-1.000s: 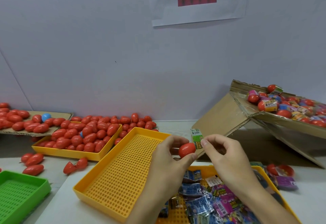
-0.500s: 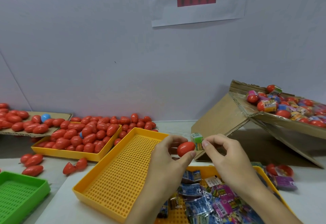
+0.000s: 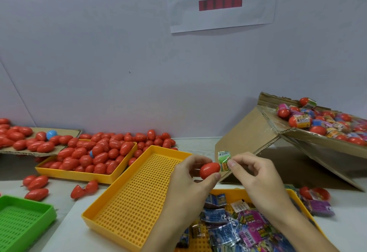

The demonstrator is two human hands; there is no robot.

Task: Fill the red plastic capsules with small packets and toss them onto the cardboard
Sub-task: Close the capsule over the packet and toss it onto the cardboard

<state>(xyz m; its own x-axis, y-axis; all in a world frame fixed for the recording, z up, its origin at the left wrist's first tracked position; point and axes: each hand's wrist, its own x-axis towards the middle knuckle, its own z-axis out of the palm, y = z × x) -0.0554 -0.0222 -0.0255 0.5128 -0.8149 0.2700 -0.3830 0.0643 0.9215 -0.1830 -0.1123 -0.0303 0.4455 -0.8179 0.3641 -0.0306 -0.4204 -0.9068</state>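
Red capsule pinched in left hand; green packet pinched by right hand, touching capsule's right end.

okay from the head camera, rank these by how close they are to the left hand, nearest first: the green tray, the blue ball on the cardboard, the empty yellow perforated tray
From the left hand:
1. Empty yellow perforated plastic tray, just beside and below it.
2. Green perforated plastic tray, at the lower left corner.
3. Blue round plastic ball, far left on the flat cardboard by the wall.
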